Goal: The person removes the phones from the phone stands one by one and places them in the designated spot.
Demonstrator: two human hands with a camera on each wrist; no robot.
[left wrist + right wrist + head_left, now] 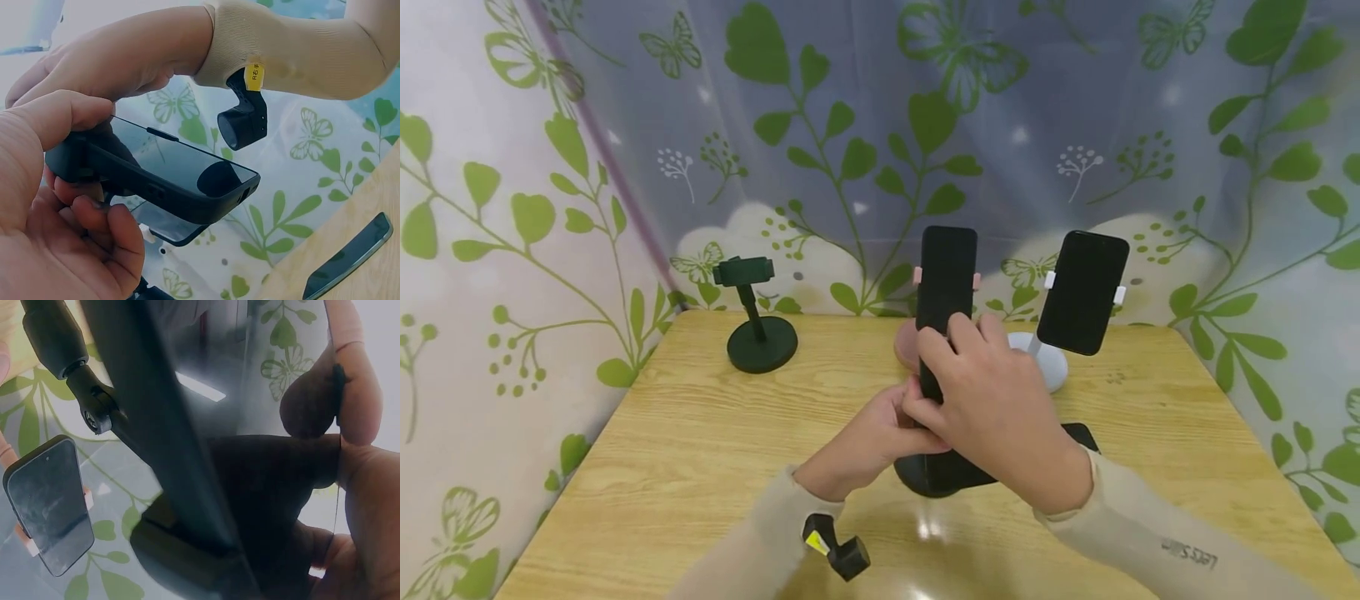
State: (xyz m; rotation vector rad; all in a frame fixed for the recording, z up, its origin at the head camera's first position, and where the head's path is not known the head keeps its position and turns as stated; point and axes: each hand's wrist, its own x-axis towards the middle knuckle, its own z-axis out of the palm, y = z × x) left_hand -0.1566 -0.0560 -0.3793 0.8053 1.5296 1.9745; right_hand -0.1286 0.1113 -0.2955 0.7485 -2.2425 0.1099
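Both hands meet at a dark phone (187, 159) seated in a black clamp (69, 156). My left hand (868, 437) grips it, with the thumb on its edge and the fingers curled beneath in the left wrist view. From above, my right hand (1000, 408) pinches the phone's edge; its fingers (362, 394) reach over that edge in the right wrist view. A black joint and pole (97, 412) show behind the clamp. The round black base (925, 483) stands on the table below the hands.
Another phone (350, 259) lies on the table, partly under my right arm in the head view. Behind stand a pink holder with a phone (949, 271) and a white holder with a phone (1082, 292). A dark green stand (762, 343) is at the back left.
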